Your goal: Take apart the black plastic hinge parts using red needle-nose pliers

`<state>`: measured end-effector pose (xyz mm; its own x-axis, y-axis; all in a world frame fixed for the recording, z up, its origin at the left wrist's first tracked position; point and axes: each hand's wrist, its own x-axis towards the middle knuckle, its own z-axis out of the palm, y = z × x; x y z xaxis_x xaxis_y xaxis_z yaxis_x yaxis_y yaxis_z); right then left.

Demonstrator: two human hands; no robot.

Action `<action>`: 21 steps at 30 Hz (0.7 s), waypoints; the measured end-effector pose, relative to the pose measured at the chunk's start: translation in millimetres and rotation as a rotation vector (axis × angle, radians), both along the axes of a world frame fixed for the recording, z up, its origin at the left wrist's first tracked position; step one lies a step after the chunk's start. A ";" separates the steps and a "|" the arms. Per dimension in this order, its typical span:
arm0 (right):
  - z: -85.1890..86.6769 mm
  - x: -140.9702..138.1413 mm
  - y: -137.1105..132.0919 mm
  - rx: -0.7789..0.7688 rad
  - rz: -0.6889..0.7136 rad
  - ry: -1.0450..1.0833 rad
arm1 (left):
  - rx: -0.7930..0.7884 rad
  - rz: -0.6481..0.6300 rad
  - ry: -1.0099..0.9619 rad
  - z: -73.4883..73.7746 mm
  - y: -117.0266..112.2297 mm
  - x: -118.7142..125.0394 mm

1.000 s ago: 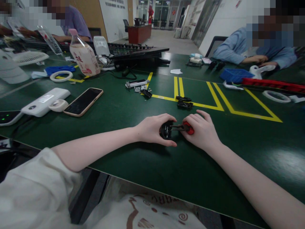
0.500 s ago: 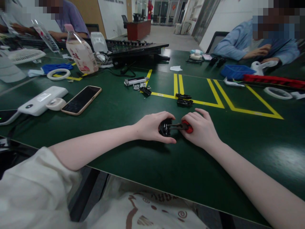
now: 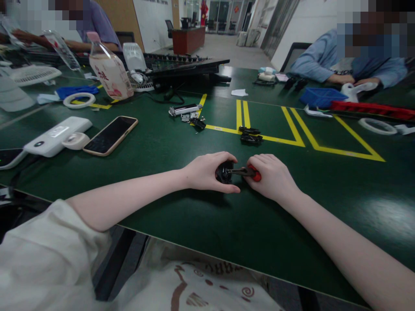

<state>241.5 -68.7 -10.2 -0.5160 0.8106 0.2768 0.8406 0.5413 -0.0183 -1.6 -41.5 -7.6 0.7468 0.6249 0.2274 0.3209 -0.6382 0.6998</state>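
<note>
My left hand (image 3: 210, 172) grips a small black part (image 3: 223, 172) between thumb and fingers; its exact kind does not show. Red-handled pliers (image 3: 244, 172) are clasped in my right hand (image 3: 270, 177), their long jaws reaching left to the black part. Whether the jaws pinch a piece of it I cannot tell. Just beyond my hands, black pieces (image 3: 251, 138) lie by the yellow tape. Farther left are a silver and black bar-shaped item (image 3: 185, 110) and a small black piece with metal bits (image 3: 198, 123).
A phone (image 3: 111, 136), a white power bank (image 3: 58, 136) and a tape roll (image 3: 79, 100) lie to the left. A bottle (image 3: 110, 71) stands behind them. At the right are a blue tray (image 3: 322, 98) and a red strip (image 3: 372, 109). A person in blue sleeves (image 3: 314, 58) sits across.
My right index finger, raised before, has folded down around the pliers. My left hand and the black part stay nearly in place. The person across has lowered a hand to the table.
</note>
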 end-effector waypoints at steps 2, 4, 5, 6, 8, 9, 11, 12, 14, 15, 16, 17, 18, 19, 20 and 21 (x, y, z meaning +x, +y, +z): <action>-0.3 -0.3 -0.2 -0.008 -0.015 0.001 | -0.005 0.005 -0.004 -0.6 0.0 0.2; -0.3 -0.7 -0.6 -0.015 -0.029 0.003 | -0.011 0.008 -0.009 -1.3 0.4 0.1; -0.1 -0.9 -0.8 -0.019 -0.034 0.005 | -0.015 0.010 -0.011 -1.5 0.6 0.0; 0.2 -1.1 -1.0 -0.025 -0.038 0.008 | -0.019 0.011 -0.013 -1.5 0.8 -0.1; 1.2 -1.5 -1.5 -0.042 -0.043 0.016 | -0.028 0.013 -0.014 -1.3 1.3 -0.4; 1.7 -1.7 -1.7 -0.052 -0.044 0.020 | -0.032 0.014 -0.015 -1.0 1.5 -0.6; 2.4 -1.8 -2.2 -0.070 -0.048 0.029 | -0.040 0.017 -0.016 -0.2 1.8 -0.8; 2.7 -1.8 -2.3 -0.077 -0.049 0.033 | -0.043 0.019 -0.017 0.2 1.8 -0.9; 2.8 -1.8 -2.4 -0.088 -0.053 0.038 | -0.046 0.028 -0.018 0.9 1.8 -0.9; 2.8 -1.7 -2.4 -0.091 -0.055 0.040 | -0.047 0.032 -0.017 1.1 1.8 -0.9; 2.8 -1.6 -2.3 -0.093 -0.056 0.041 | -0.049 0.035 -0.015 1.3 1.7 -0.9; 2.8 -1.5 -2.2 -0.094 -0.056 0.040 | -0.049 0.037 -0.013 1.4 1.6 -0.9; 2.8 -1.5 -2.1 -0.094 -0.056 0.039 | -0.049 0.039 -0.011 1.5 1.5 -0.9; 2.9 -1.5 -2.0 -0.093 -0.056 0.037 | -0.049 0.039 -0.010 1.6 1.3 -0.9; 3.0 -1.6 -1.8 -0.090 -0.054 0.033 | -0.047 0.039 -0.009 1.7 1.0 -0.8; 3.0 -1.7 -1.7 -0.086 -0.053 0.028 | -0.045 0.038 -0.008 1.8 0.6 -0.8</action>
<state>239.8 -70.4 -7.1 -0.4653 0.8577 0.2188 0.8663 0.4919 -0.0862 -2.4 -40.8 -5.8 0.7203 0.6627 0.2049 0.3385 -0.5937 0.7300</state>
